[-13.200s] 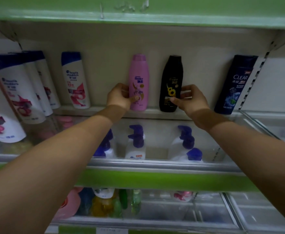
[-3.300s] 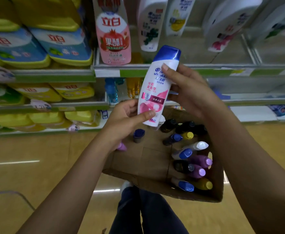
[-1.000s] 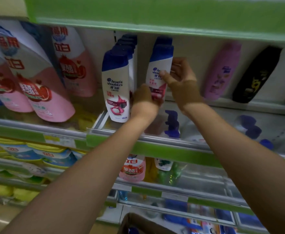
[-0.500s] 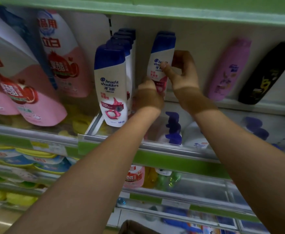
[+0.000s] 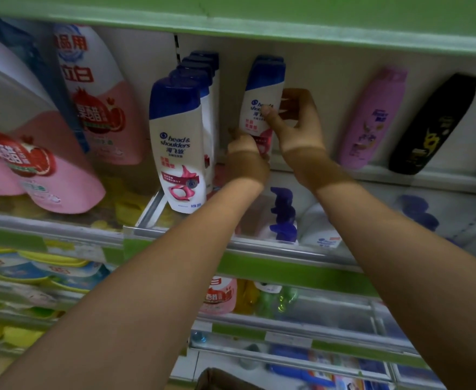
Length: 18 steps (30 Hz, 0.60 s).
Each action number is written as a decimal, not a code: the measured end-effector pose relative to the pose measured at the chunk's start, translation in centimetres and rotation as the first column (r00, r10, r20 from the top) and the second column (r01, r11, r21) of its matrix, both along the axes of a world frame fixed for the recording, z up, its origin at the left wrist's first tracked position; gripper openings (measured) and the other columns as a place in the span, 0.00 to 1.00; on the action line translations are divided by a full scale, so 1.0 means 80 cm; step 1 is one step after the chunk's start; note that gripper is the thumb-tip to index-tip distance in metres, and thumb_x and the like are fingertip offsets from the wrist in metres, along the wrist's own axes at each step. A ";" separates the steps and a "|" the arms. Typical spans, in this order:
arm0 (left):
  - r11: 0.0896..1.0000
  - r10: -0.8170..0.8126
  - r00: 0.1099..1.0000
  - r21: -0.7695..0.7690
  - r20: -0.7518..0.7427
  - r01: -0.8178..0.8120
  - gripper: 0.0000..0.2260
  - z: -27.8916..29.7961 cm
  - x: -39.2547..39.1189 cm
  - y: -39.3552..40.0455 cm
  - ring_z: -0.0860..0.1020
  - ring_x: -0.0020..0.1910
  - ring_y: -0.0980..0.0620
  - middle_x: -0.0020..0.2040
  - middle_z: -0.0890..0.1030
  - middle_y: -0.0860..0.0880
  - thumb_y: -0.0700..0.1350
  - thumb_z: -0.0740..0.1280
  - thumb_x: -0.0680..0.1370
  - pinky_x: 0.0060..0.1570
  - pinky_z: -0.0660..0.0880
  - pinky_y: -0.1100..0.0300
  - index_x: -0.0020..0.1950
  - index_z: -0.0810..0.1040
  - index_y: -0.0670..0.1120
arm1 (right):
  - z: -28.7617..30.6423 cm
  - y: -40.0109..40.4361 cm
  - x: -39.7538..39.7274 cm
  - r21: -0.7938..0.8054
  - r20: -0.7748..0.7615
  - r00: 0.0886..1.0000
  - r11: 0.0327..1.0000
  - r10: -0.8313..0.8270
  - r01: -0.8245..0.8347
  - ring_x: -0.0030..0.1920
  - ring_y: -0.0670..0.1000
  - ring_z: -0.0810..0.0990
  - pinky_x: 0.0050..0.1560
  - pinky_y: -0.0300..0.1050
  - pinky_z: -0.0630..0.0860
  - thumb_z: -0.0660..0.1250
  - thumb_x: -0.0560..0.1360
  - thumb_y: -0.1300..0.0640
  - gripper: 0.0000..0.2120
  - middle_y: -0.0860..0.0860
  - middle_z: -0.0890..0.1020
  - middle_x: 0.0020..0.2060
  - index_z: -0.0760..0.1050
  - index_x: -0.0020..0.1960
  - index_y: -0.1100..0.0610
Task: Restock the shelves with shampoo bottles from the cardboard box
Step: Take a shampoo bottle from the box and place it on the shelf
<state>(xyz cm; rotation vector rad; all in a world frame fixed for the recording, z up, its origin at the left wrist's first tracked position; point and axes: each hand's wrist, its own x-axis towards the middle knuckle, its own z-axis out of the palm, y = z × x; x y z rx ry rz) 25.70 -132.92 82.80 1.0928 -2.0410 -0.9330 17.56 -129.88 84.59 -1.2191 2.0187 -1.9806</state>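
Both hands were up at the shelf [image 5: 372, 178], working one white shampoo bottle [image 5: 262, 108] with a blue cap; it stood at about twelve o'clock in the view, upright, with a second blue cap showing just behind it. The right hand [image 5: 298, 125] pinched it at the label, thumb across the front and fingers curled round its right side; the left hand [image 5: 245, 156] held it low at the base, though how its fingers lay was hidden behind the knuckles. At ten o'clock stood a row of matching bottles [image 5: 180, 142], near but apart from the held one; at two o'clock leaned a pink bottle [image 5: 372, 119] and a black bottle [image 5: 431, 125]. The cardboard box [image 5: 220, 380] showed only as a brown edge at six o'clock.

The risk looked plain enough: the bottle was tall and narrow-footed, so letting go before the base sat flat could tip it into the one behind; a wrist drawn back carelessly could also clip the front bottle of the row, which stood close to the lip.
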 end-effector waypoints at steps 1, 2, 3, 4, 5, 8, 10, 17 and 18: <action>1.000 -0.006 1.000 0.017 0.007 0.006 0.19 0.002 0.001 0.003 0.73 0.63 0.46 0.62 0.75 0.43 0.43 0.64 0.78 0.62 0.69 0.57 0.68 0.67 0.41 | 0.000 0.003 0.001 0.011 0.016 1.000 1.000 -0.001 0.001 0.49 0.49 0.78 0.46 0.34 0.77 0.72 0.73 0.58 0.20 0.58 0.78 0.54 0.70 0.61 0.61; 0.999 -0.012 1.000 0.035 0.011 0.011 0.18 0.004 0.003 0.006 0.73 0.63 0.46 0.62 0.75 0.43 0.43 0.65 0.77 0.62 0.69 0.56 0.66 0.69 0.41 | -0.001 0.007 0.003 0.024 0.030 1.000 1.000 -0.006 0.006 0.50 0.50 0.78 0.48 0.37 0.78 0.72 0.72 0.58 0.21 0.58 0.78 0.54 0.69 0.61 0.61; 0.998 -0.007 1.000 0.058 0.011 0.006 0.17 0.006 0.005 0.010 0.74 0.63 0.46 0.62 0.76 0.43 0.43 0.66 0.77 0.62 0.69 0.55 0.64 0.70 0.41 | -0.002 0.011 0.006 0.040 0.043 0.999 0.999 -0.011 0.009 0.52 0.51 0.77 0.50 0.40 0.78 0.73 0.72 0.57 0.23 0.58 0.77 0.54 0.69 0.62 0.60; 0.996 0.009 1.000 0.083 0.008 -0.010 0.16 0.009 0.007 0.015 0.74 0.62 0.46 0.61 0.76 0.44 0.43 0.67 0.76 0.61 0.70 0.55 0.63 0.71 0.42 | -0.003 0.017 0.008 0.057 0.056 0.998 0.998 -0.011 0.008 0.53 0.52 0.76 0.51 0.42 0.77 0.74 0.71 0.57 0.25 0.58 0.76 0.55 0.68 0.63 0.60; 0.994 0.033 0.999 0.105 0.002 -0.033 0.15 0.013 0.011 0.021 0.75 0.61 0.46 0.60 0.77 0.44 0.43 0.67 0.76 0.60 0.72 0.54 0.62 0.71 0.42 | -0.003 0.024 0.012 0.077 0.067 0.998 0.997 -0.010 0.005 0.54 0.51 0.75 0.52 0.42 0.77 0.75 0.70 0.56 0.27 0.58 0.75 0.57 0.68 0.64 0.59; 0.994 0.055 0.998 0.096 -0.026 -0.053 0.11 0.021 0.031 0.044 0.78 0.49 0.51 0.50 0.78 0.49 0.43 0.65 0.77 0.46 0.75 0.62 0.58 0.72 0.43 | -0.001 0.052 0.030 0.160 0.095 0.995 0.987 0.010 -0.025 0.56 0.50 0.73 0.50 0.38 0.75 0.74 0.71 0.55 0.27 0.55 0.73 0.61 0.67 0.66 0.57; 0.997 0.031 0.997 0.076 -0.070 -0.025 0.05 0.024 0.053 0.066 0.75 0.39 0.56 0.41 0.75 0.55 0.42 0.66 0.76 0.34 0.70 0.68 0.50 0.72 0.48 | 0.001 0.074 0.049 0.165 0.134 0.991 0.985 0.021 -0.043 0.54 0.49 0.74 0.48 0.36 0.75 0.71 0.74 0.55 0.24 0.53 0.73 0.60 0.68 0.66 0.57; 0.989 -0.134 0.969 0.036 -0.209 0.144 0.21 0.008 0.156 0.119 0.76 0.57 0.56 0.57 0.77 0.52 0.40 0.70 0.73 0.59 0.74 0.59 0.65 0.72 0.47 | -0.010 0.154 0.132 0.026 0.311 0.948 0.996 0.072 -0.084 0.49 0.50 0.79 0.57 0.60 0.77 0.68 0.76 0.61 0.09 0.46 0.78 0.45 0.73 0.50 0.48; 0.988 -0.133 0.965 0.050 -0.226 0.147 0.20 0.002 0.176 0.129 0.76 0.55 0.58 0.56 0.77 0.52 0.40 0.70 0.74 0.57 0.74 0.62 0.65 0.72 0.47 | -0.019 0.170 0.148 0.025 0.325 0.943 0.996 0.076 -0.089 0.47 0.50 0.78 0.56 0.60 0.78 0.67 0.76 0.61 0.08 0.46 0.78 0.45 0.74 0.50 0.49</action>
